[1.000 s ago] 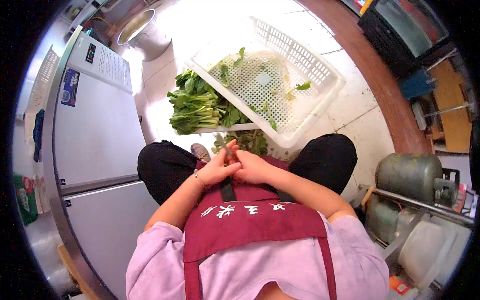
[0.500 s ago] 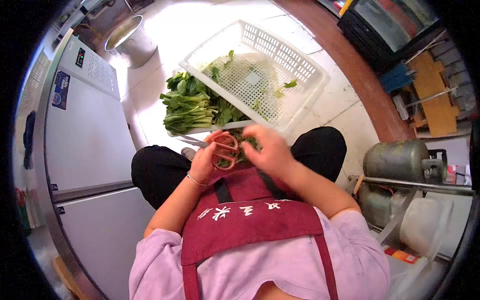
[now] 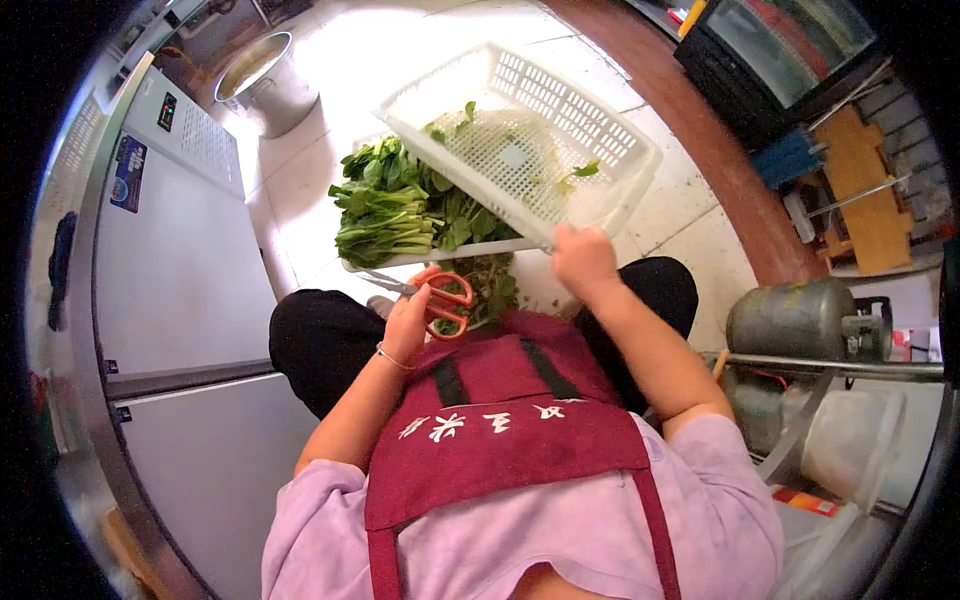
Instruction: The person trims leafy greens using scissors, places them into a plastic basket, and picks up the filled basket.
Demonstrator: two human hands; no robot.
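My left hand is closed around a pair of scissors with orange-red handles, the blades pointing left. My right hand has its fingers closed on the near corner of a white perforated plastic basket. Inside that basket lie a few loose green leaves. The basket's left rim overlaps bunches of leafy greens, whose cut stems face me. These greens rest in a lower white tray. Between my knees, below the tray, is a heap of leafy scraps.
A grey-white fridge stands along the left. A large metal pot sits on the tiled floor at the back left. On the right are a gas cylinder, a metal rack and a black glass-fronted cabinet.
My right hand has moved from beside the scissors, right and forward, onto the basket's corner. The basket has shifted and tilted slightly. The scissors stay in my left hand.
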